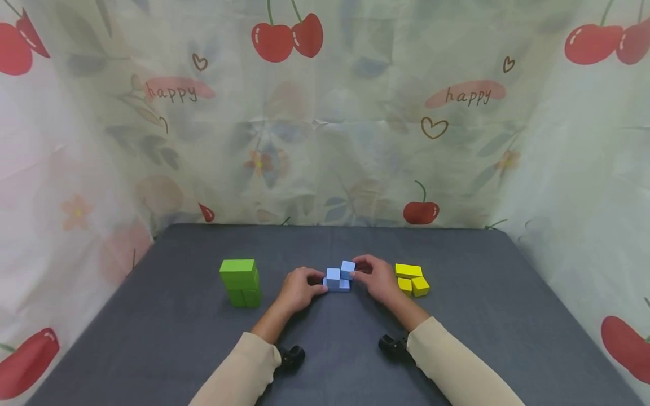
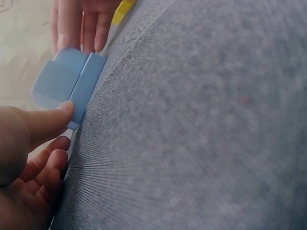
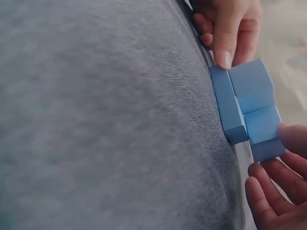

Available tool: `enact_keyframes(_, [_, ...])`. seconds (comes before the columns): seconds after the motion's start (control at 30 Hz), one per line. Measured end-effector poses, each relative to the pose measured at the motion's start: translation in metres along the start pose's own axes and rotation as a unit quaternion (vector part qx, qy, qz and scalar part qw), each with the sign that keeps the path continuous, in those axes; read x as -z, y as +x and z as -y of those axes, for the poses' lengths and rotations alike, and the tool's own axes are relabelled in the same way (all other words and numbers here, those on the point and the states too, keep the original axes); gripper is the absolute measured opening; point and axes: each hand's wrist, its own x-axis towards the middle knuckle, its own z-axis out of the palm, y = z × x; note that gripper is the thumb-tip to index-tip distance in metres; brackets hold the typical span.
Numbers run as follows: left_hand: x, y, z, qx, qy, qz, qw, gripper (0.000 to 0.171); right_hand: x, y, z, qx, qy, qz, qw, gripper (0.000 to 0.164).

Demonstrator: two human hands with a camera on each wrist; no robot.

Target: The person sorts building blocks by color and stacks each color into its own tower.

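A flat blue block (image 3: 228,108) lies on the table, its left end held between the thumb and fingers of my left hand (image 1: 298,290). On top of it, toward the left, sits a blue cube (image 1: 333,276). Beside that cube, a second blue cube (image 1: 347,268) is tilted, and my right hand (image 1: 378,280) pinches it from the right between thumb and fingers. In the right wrist view the two cubes touch or nearly touch. The left hand's fingers behind the block are partly hidden in the head view.
Left of my hands stands a stack of green blocks (image 1: 238,275). Several yellow blocks (image 1: 408,270) sit just right of my right hand, partly hidden by it. A dark grey cloth (image 1: 330,361) covers the table, with a printed curtain (image 1: 325,158) behind.
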Motion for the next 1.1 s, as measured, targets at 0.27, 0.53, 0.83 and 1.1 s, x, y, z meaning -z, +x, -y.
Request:
enact_keyframes(0.27, [0.001,-0.001,-0.001,-0.004,-0.004,-0.003,1.0000,0.026,0.003,-0.009,0.005,0.010,-0.006,0.027,1.000,0.032])
enact_keyframes(0.53, [0.003,-0.002,-0.002,-0.005,-0.008,0.001,1.0000,0.029,0.002,-0.012,0.005,0.018,0.000,0.043,0.999,0.032])
enact_keyframes(0.83, [0.006,-0.001,-0.001,-0.029,-0.011,0.004,0.9995,0.031,0.000,-0.014,0.005,0.029,0.014,0.044,0.999,0.031])
enact_keyframes(1.1, [0.006,-0.001,-0.001,-0.017,-0.020,0.012,0.9996,0.034,-0.001,-0.013,0.005,0.041,0.025,0.049,0.998,0.031])
